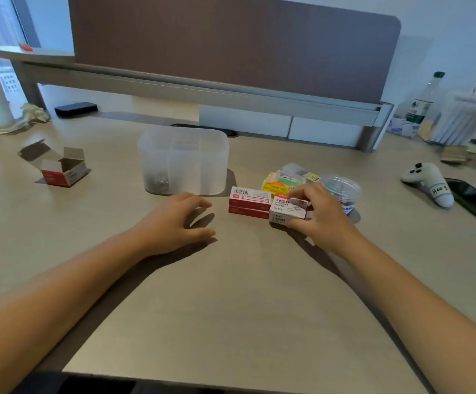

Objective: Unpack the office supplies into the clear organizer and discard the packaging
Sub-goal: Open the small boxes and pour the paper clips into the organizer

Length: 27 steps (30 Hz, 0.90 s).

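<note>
Both forearms reach in from the near edge of the desk (231,294). Right hand (320,211) pinches a small paper clip box (288,209), its long axis running left to right, printed face toward the camera; fingers hide its right end. Left hand (174,220) hovers with fingers loosely spread, holding nothing. Touching the box's left side lie stacked red staple boxes (248,201). Behind them sit sticky notes (283,182) and a round tub (342,189), partly hidden. Farther left stands the clear organizer (184,159), contents blurred, and an opened empty box (60,169).
</note>
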Each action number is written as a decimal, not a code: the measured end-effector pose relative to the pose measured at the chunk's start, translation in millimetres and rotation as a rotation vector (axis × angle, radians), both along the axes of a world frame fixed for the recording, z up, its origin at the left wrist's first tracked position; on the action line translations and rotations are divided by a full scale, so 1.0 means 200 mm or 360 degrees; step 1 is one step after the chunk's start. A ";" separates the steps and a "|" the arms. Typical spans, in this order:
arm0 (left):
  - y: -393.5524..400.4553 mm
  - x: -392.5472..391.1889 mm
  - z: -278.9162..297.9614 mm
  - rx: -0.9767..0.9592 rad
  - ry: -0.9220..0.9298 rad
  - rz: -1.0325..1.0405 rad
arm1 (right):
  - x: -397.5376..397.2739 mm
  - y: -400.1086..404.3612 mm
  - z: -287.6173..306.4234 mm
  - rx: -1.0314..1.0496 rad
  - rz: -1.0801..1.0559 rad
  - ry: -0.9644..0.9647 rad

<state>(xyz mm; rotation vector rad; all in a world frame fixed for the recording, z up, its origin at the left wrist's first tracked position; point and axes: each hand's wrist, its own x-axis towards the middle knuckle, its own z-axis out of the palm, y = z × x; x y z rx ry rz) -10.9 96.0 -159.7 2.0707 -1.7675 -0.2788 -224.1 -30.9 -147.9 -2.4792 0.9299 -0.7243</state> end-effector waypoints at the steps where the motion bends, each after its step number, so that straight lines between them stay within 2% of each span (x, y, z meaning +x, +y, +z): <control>1: 0.01 0.00 0.00 -0.0052 0.0059 0.0025 | 0.01 0.02 0.02 0.0033 0.0031 -0.0066; 5: 0.00 -0.01 0.05 -0.0281 0.0255 -0.0013 | 0.09 0.10 0.10 0.0051 0.0201 -0.0215; 12: 0.00 0.06 0.14 -0.0415 0.0801 -0.0152 | 0.35 0.19 0.17 0.0210 0.0486 -0.0261; 21: 0.08 0.28 0.15 -0.0468 0.1243 -0.0024 | 0.62 0.17 0.16 0.0441 0.0700 -0.0336; 27: 0.12 0.35 0.17 -0.0533 0.1357 -0.0003 | 0.72 0.16 0.22 0.0453 0.0784 -0.0277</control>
